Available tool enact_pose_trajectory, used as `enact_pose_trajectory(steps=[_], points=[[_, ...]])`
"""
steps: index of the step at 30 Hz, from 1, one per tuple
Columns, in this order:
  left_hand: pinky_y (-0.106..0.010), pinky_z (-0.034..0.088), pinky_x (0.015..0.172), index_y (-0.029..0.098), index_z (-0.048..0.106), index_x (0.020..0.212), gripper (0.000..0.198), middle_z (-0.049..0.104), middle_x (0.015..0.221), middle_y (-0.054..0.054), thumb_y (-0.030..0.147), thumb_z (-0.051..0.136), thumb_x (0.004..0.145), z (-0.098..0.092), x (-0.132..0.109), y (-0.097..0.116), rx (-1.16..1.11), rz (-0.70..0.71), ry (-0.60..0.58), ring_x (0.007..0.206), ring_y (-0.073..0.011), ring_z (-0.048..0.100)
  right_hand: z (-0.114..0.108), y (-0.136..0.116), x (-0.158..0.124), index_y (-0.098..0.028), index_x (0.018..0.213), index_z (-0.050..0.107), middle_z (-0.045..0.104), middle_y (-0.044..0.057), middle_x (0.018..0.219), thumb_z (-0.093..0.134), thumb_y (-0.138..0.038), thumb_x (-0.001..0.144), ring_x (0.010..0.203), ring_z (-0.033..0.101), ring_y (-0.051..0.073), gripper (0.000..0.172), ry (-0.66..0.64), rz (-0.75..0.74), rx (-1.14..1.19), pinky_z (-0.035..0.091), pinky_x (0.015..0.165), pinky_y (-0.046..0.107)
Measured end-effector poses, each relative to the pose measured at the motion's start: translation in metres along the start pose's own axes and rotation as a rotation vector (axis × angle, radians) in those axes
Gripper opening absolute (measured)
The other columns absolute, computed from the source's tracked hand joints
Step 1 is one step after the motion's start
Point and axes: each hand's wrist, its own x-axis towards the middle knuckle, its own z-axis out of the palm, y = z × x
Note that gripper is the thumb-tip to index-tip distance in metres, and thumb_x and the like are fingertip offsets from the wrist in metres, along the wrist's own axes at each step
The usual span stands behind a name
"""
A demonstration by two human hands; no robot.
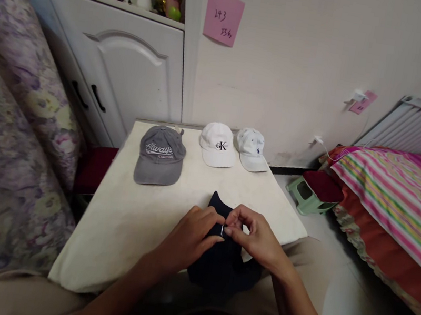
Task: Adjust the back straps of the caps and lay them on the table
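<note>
A dark navy cap (216, 270) rests at the near edge of the table, partly over my lap. Its back strap has a small shiny metal buckle (222, 230). On the strap just left of the buckle, my left hand (196, 232) is closed in a pinch. From the other side my right hand (252, 236) pinches the strap by the buckle, thumb and forefinger together. A light gap shows beneath the strap. The strap's end is hidden by my fingers.
On the cream-covered table (121, 239) sit a grey cap (161, 155) and two white caps, one with CK letters (217, 145), one with a small emblem (251, 149). A green stool (315, 191) and a bed (394, 208) are right; a floral curtain (12, 147) hangs left.
</note>
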Motion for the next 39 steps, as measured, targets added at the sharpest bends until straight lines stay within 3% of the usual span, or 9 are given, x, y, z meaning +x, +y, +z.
enact_pose_trajectory(steps=[5,10,13,15,22,26,34,39], points=[[-0.035,0.039,0.080,0.022,0.057,0.105,0.013,0.064,0.101,-0.003,0.022,0.060,0.092,0.001,-0.001,-0.003,0.001,-0.010,0.018,0.090,-0.0217,0.057,0.001,-0.001,-0.002,-0.021,0.075,0.066,0.057,0.000,0.075,0.069,-0.022,0.083,0.072,0.051,0.016,0.009,0.083,-0.089,-0.069,0.039,0.068,0.030],[-0.036,0.040,0.080,0.023,0.058,0.107,0.016,0.065,0.100,-0.002,0.022,0.061,0.091,0.000,-0.001,-0.003,-0.024,-0.027,0.022,0.089,-0.0220,0.057,0.006,0.002,-0.005,-0.023,0.081,0.071,0.060,0.004,0.090,0.067,-0.024,0.086,0.087,0.057,0.021,0.006,0.113,-0.162,-0.045,0.042,0.080,0.034],[-0.035,0.040,0.080,0.023,0.058,0.106,0.018,0.065,0.099,-0.002,0.020,0.064,0.089,-0.001,-0.001,-0.003,-0.048,-0.026,0.021,0.089,-0.0218,0.057,0.009,0.008,-0.005,-0.024,0.081,0.070,0.060,0.004,0.090,0.072,-0.025,0.082,0.087,0.056,0.021,0.003,0.151,-0.150,0.014,0.041,0.080,0.033],[-0.036,0.040,0.082,0.022,0.058,0.106,0.019,0.064,0.101,-0.002,0.020,0.065,0.089,-0.002,-0.001,-0.002,-0.065,-0.021,0.013,0.091,-0.0220,0.057,0.010,0.012,-0.004,-0.023,0.085,0.068,0.060,0.002,0.087,0.076,-0.028,0.079,0.082,0.054,0.019,0.011,0.163,-0.092,0.082,0.041,0.075,0.031],[-0.036,0.041,0.084,0.024,0.060,0.106,0.020,0.064,0.102,-0.001,0.019,0.066,0.088,-0.006,0.000,-0.001,-0.115,-0.027,-0.008,0.094,-0.0214,0.057,-0.002,0.018,-0.007,-0.021,0.097,0.066,0.054,-0.002,0.076,0.067,-0.047,0.087,0.070,0.046,0.014,0.028,-0.043,0.093,0.208,0.033,0.063,0.026],[-0.035,0.041,0.084,0.023,0.060,0.107,0.021,0.064,0.100,-0.001,0.017,0.066,0.088,-0.006,-0.001,-0.001,-0.135,-0.004,-0.014,0.093,-0.0209,0.058,-0.006,0.019,-0.010,-0.020,0.091,0.066,0.052,-0.003,0.073,0.072,-0.047,0.082,0.067,0.043,0.013,0.029,-0.136,0.135,0.285,0.029,0.061,0.026],[-0.036,0.042,0.086,0.022,0.062,0.109,0.021,0.066,0.102,-0.003,0.021,0.065,0.088,-0.007,-0.002,0.000,-0.163,-0.005,-0.068,0.096,-0.0221,0.059,0.004,0.022,-0.005,-0.017,0.077,0.061,0.049,-0.005,0.066,0.076,-0.043,0.077,0.060,0.038,0.009,0.030,-0.163,0.216,0.379,0.026,0.057,0.023],[-0.035,0.041,0.089,0.022,0.061,0.113,0.036,0.067,0.109,-0.004,0.029,0.074,0.080,-0.009,-0.001,-0.004,-0.266,-0.183,-0.046,0.102,-0.0235,0.059,0.004,0.018,-0.002,-0.016,0.077,0.061,0.046,-0.006,0.064,0.076,-0.040,0.078,0.059,0.036,0.008,0.028,-0.153,0.189,0.314,0.025,0.055,0.022]])
